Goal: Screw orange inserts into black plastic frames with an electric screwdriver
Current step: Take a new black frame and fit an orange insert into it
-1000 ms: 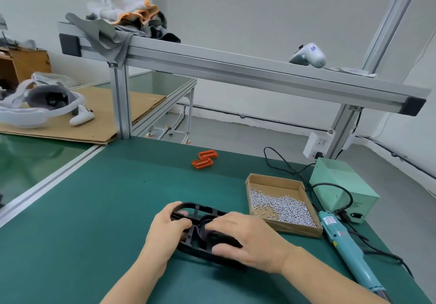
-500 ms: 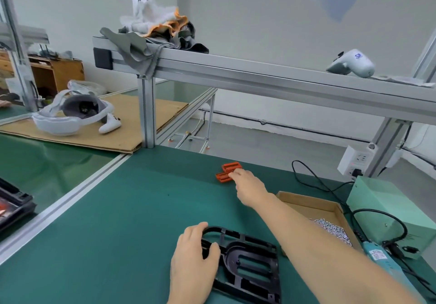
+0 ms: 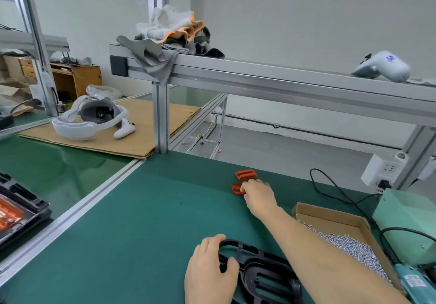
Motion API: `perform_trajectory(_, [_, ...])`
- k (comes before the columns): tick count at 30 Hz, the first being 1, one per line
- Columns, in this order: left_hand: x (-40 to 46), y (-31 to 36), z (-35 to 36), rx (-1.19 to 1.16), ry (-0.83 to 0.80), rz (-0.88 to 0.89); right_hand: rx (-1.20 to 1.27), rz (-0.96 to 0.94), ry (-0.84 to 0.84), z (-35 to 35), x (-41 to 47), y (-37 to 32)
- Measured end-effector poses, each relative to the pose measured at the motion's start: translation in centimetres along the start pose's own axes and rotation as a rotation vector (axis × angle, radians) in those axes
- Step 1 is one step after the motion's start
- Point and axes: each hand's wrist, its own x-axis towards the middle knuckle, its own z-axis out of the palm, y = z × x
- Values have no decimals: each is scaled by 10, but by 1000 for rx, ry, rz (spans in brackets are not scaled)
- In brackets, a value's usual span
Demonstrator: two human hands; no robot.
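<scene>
At the far left edge a black tray [image 3: 21, 211] with orange parts sits on the neighbouring surface, and beyond it a white headset [image 3: 87, 121] lies on a sheet of cardboard [image 3: 141, 136]. On the green table [image 3: 132, 221] in front of you, your left hand [image 3: 210, 273] rests on the left end of the black plastic frame [image 3: 262, 270], thumb curled over its edge and fingers hooked on the rim, holding it flat on the mat. Further back, your right hand [image 3: 258, 195] reaches across to two orange inserts [image 3: 243, 181]; its fingers are curled down onto the nearer one, pinching it, while the farther insert lies just beside, untouched. To the right, a cardboard box of screws [image 3: 339, 240] sits near the frame, with the teal electric screwdriver [image 3: 410, 282] lying at the bottom right corner.
</scene>
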Motion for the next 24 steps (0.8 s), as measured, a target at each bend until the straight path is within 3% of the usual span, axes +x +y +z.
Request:
perform_trajectory(7, [-3,-2,1,-47,12,0,131,-47,61,-2,-21,3])
perform_trajectory(12, [-4,-2,1,-72,16,2,379,62,-102,-9,-30,11])
perform_trajectory(19, [-3,-3,2,-74,37,15,431,131,-193,-11,-42,18])
perform_trajectory(24, [-2,-4,3,-53,49,57,372,173,-91,-7,-51,9])
